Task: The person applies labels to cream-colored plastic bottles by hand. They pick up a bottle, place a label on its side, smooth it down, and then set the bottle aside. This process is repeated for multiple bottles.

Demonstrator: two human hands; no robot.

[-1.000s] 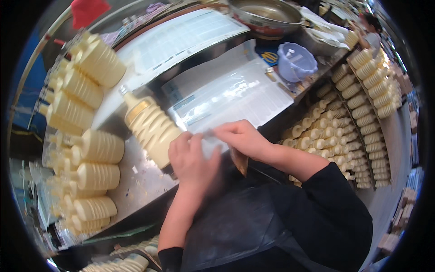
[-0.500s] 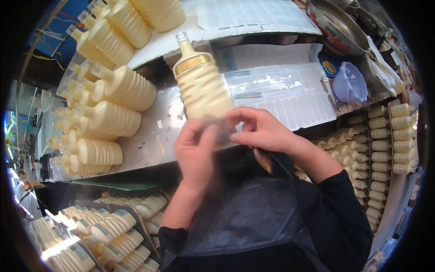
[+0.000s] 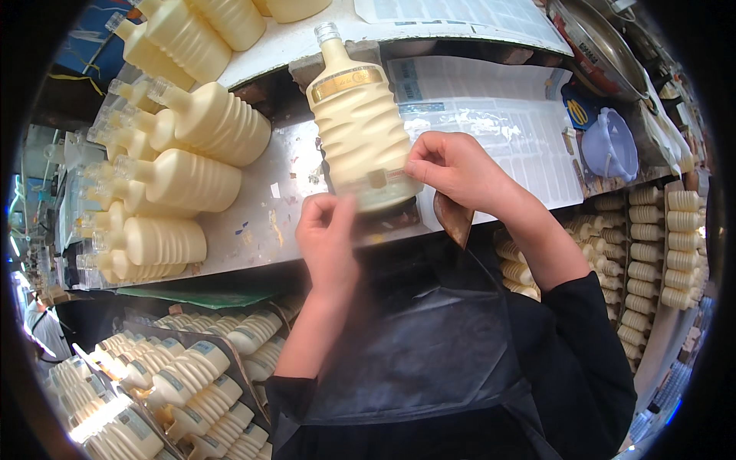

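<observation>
A cream glass bottle (image 3: pixel 360 130) with wavy ridges and a gold band near its shoulder lies on the bench, its neck pointing away from me. Across its lower end spans a thin see-through label (image 3: pixel 377 179) with a small darker patch. The fingers of my right hand (image 3: pixel 458 175) pinch the label's right end against the bottle's side. Below that palm sticks out a brown pointed scraper-like piece (image 3: pixel 454 220), which the same hand seems to hold. My left hand (image 3: pixel 328 234), thumb blurred, is closed at the label's left end, just off the bottle's base.
Cream bottles (image 3: pixel 192 180) lie stacked at the left of the bench. Label sheets (image 3: pixel 491 138) cover its right part, near a lilac bucket (image 3: pixel 611 144) and a metal basin (image 3: pixel 598 50). Racks of bottles (image 3: pixel 201 376) stand below, left and right (image 3: pixel 644 257).
My hands have moved forward and apart, from the near side of the bottle's base to its lower end. The label, bunched and blurred before, is now spread across the bottle. The view has shifted slightly.
</observation>
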